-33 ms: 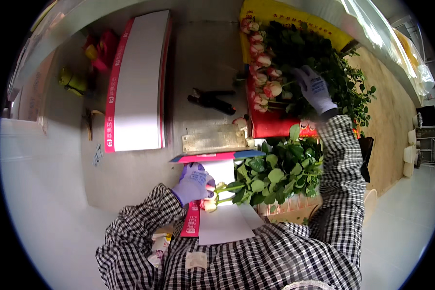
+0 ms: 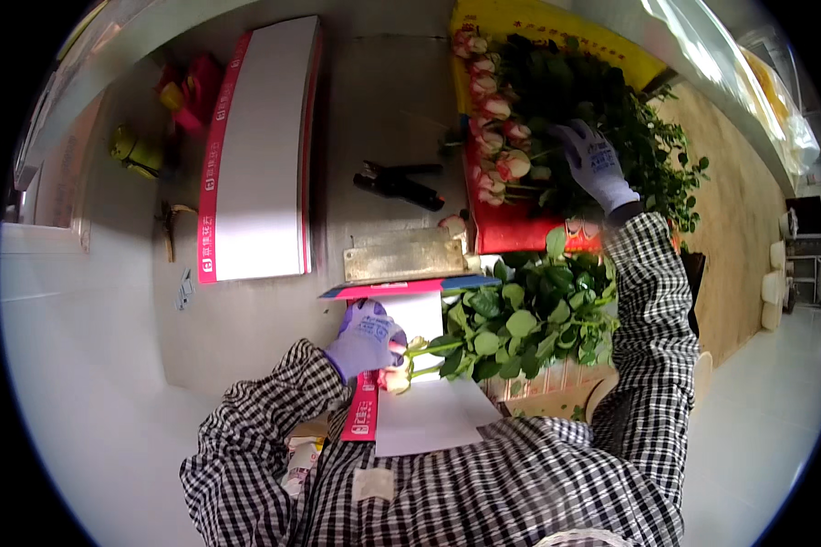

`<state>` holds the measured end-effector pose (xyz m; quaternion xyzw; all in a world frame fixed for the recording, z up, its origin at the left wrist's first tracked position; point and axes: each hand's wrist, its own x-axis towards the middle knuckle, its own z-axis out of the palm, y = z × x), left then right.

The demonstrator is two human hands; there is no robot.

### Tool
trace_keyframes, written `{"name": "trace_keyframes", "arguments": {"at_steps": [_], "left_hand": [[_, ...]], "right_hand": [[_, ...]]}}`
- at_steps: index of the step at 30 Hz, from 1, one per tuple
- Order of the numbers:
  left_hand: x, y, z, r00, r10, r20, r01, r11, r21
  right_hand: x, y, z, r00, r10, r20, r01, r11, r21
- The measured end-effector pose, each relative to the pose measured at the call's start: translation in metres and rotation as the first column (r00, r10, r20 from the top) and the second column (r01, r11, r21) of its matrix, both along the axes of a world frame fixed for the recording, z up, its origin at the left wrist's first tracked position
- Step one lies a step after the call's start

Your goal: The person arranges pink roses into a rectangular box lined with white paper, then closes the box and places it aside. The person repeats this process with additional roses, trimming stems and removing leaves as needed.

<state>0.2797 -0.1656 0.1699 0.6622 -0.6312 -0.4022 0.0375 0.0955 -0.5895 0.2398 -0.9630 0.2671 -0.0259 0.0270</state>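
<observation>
My left hand (image 2: 367, 335), in a lilac glove, is closed around the heads of pale pink roses (image 2: 394, 378). These lie on a white wrapping sheet (image 2: 429, 419) with a pink printed edge, close to my body. Their leafy stems (image 2: 520, 333) stretch to the right. At the far right my right hand (image 2: 597, 166), gloved alike, reaches into a pile of rose foliage (image 2: 556, 82). Its visible fingers are stretched out and apart; leaves partly hide the tips. A column of pink-and-white rose heads (image 2: 491, 109) lies left of that hand.
Black-handled pruning shears (image 2: 399, 185) lie mid-table, beyond a metal plate (image 2: 404, 260). A tall stack of white sheets (image 2: 266, 155) with pink edges stands at the left. Farther left sits a green object (image 2: 137, 150). Red and yellow packaging (image 2: 511, 228) lies under the rose pile.
The whole view has shifted slightly. Both hands keep nearly the same places, the left on the roses and the right among the foliage.
</observation>
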Motion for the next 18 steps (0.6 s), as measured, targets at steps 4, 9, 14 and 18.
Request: {"name": "trace_keyframes", "arguments": {"at_steps": [4,9,14,18], "left_hand": [[0.0,-0.019,0.024,0.982,-0.151,0.115,0.141,0.986,0.092],[0.0,-0.015,0.016,0.981,-0.154,0.12,0.155,0.988,-0.003],[-0.005,-0.014,0.012,0.974,-0.181,0.138,0.172,0.982,0.078],[0.003,0.001,0.004,0.996,-0.074,0.057,0.082,0.987,-0.139]], "right_hand": [[-0.005,0.014,-0.045,0.941,-0.078,-0.33,0.062,0.996,-0.06],[-0.024,0.007,-0.032,0.97,-0.136,-0.201,0.112,0.985,-0.127],[-0.049,0.104,0.136,1.0,-0.019,0.01,0.022,0.88,-0.475],[-0.039,0.231,0.176,0.886,0.438,-0.154,-0.449,0.892,-0.047]]}}
